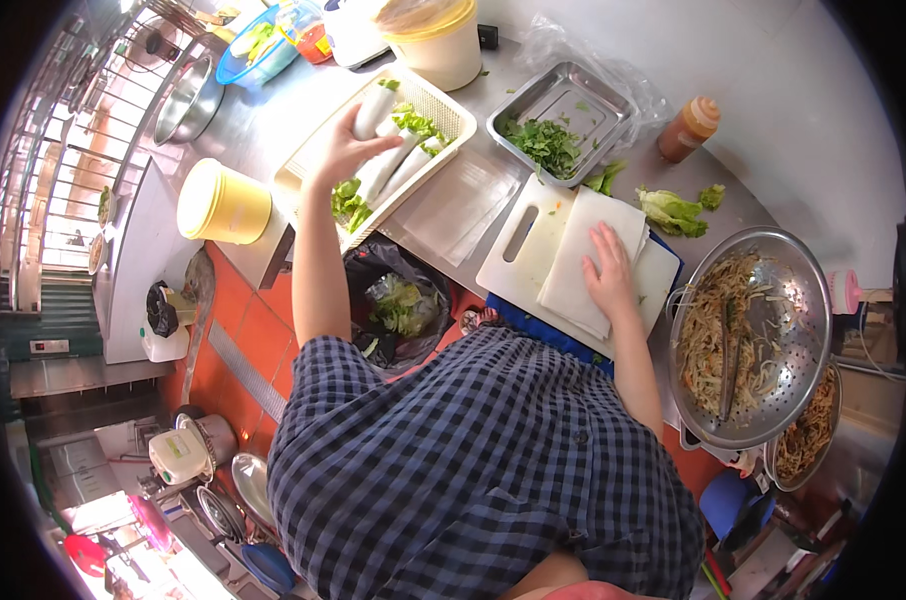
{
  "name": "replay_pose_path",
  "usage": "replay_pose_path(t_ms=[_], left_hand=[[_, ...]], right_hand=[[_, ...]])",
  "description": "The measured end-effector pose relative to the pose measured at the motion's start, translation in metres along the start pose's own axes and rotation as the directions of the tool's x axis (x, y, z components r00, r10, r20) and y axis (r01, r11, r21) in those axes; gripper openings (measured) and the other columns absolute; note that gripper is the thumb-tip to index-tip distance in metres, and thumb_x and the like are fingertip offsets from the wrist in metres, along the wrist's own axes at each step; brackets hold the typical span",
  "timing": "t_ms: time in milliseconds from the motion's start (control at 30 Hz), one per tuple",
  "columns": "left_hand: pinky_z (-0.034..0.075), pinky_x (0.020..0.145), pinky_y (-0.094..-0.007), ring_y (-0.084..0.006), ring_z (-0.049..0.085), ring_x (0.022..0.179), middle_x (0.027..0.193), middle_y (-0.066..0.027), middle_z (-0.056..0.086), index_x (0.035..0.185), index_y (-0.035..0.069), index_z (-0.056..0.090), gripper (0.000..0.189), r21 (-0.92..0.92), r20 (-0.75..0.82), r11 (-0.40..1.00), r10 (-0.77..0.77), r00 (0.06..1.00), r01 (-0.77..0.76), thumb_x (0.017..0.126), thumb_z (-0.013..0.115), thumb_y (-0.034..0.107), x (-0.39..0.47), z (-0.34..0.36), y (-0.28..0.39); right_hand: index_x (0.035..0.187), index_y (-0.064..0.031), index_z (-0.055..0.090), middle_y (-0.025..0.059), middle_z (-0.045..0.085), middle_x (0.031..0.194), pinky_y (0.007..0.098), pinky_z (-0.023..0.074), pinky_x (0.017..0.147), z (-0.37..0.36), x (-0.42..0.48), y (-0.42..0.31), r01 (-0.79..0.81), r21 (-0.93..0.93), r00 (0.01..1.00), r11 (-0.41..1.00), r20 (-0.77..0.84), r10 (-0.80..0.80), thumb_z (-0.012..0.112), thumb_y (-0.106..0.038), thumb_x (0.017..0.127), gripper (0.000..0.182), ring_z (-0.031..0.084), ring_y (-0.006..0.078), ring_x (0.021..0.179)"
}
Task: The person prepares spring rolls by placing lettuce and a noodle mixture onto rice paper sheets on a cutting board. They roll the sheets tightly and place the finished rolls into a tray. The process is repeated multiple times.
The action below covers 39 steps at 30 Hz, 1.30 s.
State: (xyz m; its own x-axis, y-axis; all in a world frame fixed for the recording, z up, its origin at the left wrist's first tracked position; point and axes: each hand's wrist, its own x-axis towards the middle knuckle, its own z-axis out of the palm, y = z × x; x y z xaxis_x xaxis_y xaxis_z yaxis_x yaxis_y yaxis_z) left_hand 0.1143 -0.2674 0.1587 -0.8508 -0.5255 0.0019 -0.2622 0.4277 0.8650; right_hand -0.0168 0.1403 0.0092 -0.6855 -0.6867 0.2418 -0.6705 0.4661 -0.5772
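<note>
My left hand (342,154) is over a cream plastic basket (453,112), its fingers and thumb around the lower end of a white wrapped roll (375,111) with lettuce poking out of the top. Beneath it lie more white rolls (393,169) with green leaves at their ends. On the right, my right hand (610,271) rests flat on a stack of white, thin sheets, likely wrappers (573,277). This stack lies on a white cutting board (509,259) with a handle slot, over a blue cloth or mat (535,326).
Beyond the board, a steel tray (561,75) holds chopped greens (546,146). A perforated colander (798,330) with shredded filling and tongs (729,360) stands right. Also around are a sauce bottle (685,131), lettuce (670,210), a yellow tub (228,202) and a lined bin (363,262).
</note>
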Motion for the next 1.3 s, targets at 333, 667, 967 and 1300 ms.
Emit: replay_pose_path(t_ms=[333,667,967,1300], left_hand=[[0.043,0.099,-0.0388,-0.0298,0.053,0.116,0.116,-0.0139,0.060,0.111,0.004,0.062,0.033,0.495,0.122,0.691,0.545,0.830,-0.526,0.079,0.065,0.011,-0.063,0.120,-0.069],[0.044,0.096,-0.0378,-0.0308,0.057,0.113,0.115,-0.0178,0.062,0.112,0.002,0.062,0.025,-0.039,-0.242,0.976,0.200,0.950,-0.215,0.090,0.056,0.011,-0.098,0.180,-0.055],[0.029,0.107,-0.0401,-0.0334,0.045,0.124,0.124,-0.0209,0.054,0.128,-0.001,0.050,0.054,-0.065,-0.221,0.944,0.302,0.927,-0.323,0.083,0.068,0.022,-0.149,0.247,0.022],[0.042,0.047,-0.0223,-0.0052,0.053,0.051,0.059,-0.0003,0.059,0.083,-0.003,0.068,0.032,-0.195,0.507,0.917,-0.209,0.836,0.347,0.091,0.060,0.028,-0.161,0.255,-0.013]], right_hand=[[0.126,-0.0034,0.050,0.0143,0.044,0.138,0.0409,0.0328,0.106,-0.002,-0.001,-0.005,0.013,-0.066,1.000,0.998,-0.019,-0.014,0.057,-0.014,0.085,0.043,0.040,0.0322,0.129],[0.130,-0.0010,0.048,0.0135,0.046,0.137,0.0372,0.0343,0.105,-0.010,-0.004,-0.007,-0.096,0.391,0.995,0.915,0.045,0.085,0.061,-0.014,0.086,0.047,0.043,0.0262,0.128],[0.135,0.0013,0.037,0.0223,0.049,0.131,0.0393,0.0398,0.103,-0.028,-0.021,-0.049,-0.275,0.961,0.929,-0.038,0.275,0.246,0.044,-0.011,0.096,0.042,0.050,0.0298,0.121],[0.113,-0.0058,0.055,0.0120,0.059,0.099,0.0305,0.0480,0.062,-0.019,-0.071,0.001,-0.559,0.506,0.810,0.657,0.165,0.562,0.060,-0.011,0.088,0.027,0.057,0.0155,0.068]])
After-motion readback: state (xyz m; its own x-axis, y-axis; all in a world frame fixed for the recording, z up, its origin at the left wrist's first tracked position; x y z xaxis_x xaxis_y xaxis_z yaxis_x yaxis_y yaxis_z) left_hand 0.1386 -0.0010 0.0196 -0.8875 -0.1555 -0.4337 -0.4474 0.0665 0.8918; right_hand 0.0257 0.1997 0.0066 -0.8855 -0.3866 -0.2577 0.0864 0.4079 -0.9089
